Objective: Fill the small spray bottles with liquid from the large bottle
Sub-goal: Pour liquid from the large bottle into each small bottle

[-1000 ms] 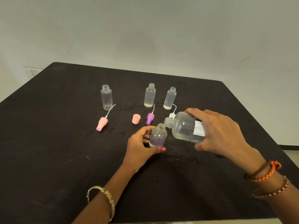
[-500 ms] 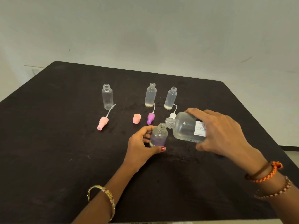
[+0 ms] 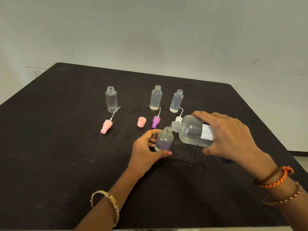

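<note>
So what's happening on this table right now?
A person is filling small spray bottles. The right hand tips the large bottle, its mouth at the neck of a small bottle that the left hand steadies on the black table. Three more open small bottles stand behind, with spray tops lying loose.

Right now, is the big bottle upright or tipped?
Tipped: the right hand holds the large bottle sideways, mouth over the small bottle.
</note>
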